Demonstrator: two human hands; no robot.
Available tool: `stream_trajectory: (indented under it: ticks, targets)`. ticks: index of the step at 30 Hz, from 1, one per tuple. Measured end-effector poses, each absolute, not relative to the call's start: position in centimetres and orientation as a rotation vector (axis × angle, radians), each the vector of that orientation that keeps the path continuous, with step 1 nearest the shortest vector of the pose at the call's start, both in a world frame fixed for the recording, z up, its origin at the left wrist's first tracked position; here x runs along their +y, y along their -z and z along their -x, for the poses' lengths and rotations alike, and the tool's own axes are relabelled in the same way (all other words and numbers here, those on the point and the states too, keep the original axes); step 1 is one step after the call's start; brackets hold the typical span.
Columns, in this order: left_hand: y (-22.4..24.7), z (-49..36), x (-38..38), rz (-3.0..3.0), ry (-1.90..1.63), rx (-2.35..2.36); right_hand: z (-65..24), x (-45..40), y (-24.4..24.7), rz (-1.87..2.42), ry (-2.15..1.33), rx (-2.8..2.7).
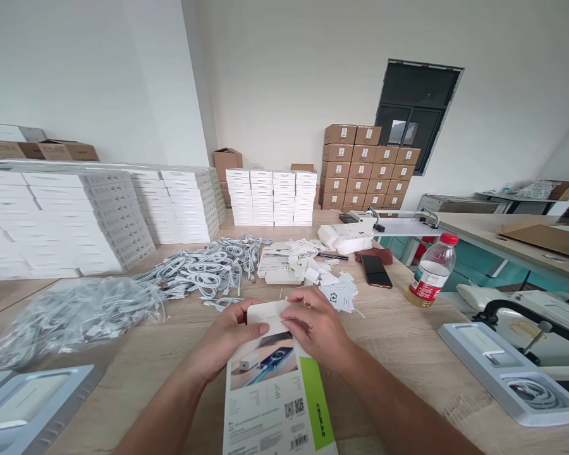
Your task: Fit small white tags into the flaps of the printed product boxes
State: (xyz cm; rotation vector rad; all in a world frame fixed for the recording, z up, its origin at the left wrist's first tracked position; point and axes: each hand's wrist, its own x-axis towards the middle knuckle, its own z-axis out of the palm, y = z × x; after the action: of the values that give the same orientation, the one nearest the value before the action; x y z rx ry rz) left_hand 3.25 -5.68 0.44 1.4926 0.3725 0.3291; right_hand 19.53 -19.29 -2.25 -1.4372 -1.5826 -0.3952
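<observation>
Box [265,404] is held over the near side of the table [384,335], its top pinched by fingers of left hand [230,335] and right hand [320,322]. Cables [208,272] are heaped on the table's left, a bottle [434,275] on its right.

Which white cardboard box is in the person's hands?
The white cardboard box with the lime-green stripe: the left hand and right hand grip its far end, while the stacked white boxes stand untouched farther back.

- Box [265,398]: smooth printed card
- Table [393,332]: matt wood grain
- Bag [76,316]: thin, glossy clear plastic
- Bottle [432,270]: clear smooth plastic
- Cartons [359,170]: matt brown cardboard
</observation>
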Motion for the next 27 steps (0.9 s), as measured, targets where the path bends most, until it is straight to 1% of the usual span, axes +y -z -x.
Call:
stream_trajectory:
  ticks: [2,4,6,9,11,15,23,27]
  targets:
    - [-0.5,-3.3,-5.8,-1.552,-0.341,0.374,-19.7,-19.3,2.1,1.447,0.308,-1.524]
    - [-0.5,-3.4,-5.8,-1.596,-0.352,0.395,-20.0,-19.4,2.0,1.47,0.119,-1.44]
    - [-0.5,-3.5,-5.8,-1.629,-0.348,0.403,-20.5,-19.6,1.9,1.492,-0.228,-1.327]
    - [-0.4,-3.6,-5.8,-1.681,-0.314,0.4,-21.1,-19.9,1.6,1.38,-0.759,-1.163]
    - [-0.3,-3.5,-5.9,-1.708,-0.308,0.399,-21.3,-20.0,1.5,1.279,-0.905,-1.108]
    - [-0.2,-3.4,-6.1,-1.751,-0.358,0.373,-21.2,-19.9,1.4,1.288,-0.851,-1.096]
    - [-0.3,-3.4,-6.5,-1.92,-0.478,0.428,-21.0,-20.0,1.4,1.489,-0.492,-1.251]
    - [-0.4,-3.4,-6.6,-2.043,-0.551,0.45,-21.0,-20.0,1.4,1.512,-0.421,-1.268]
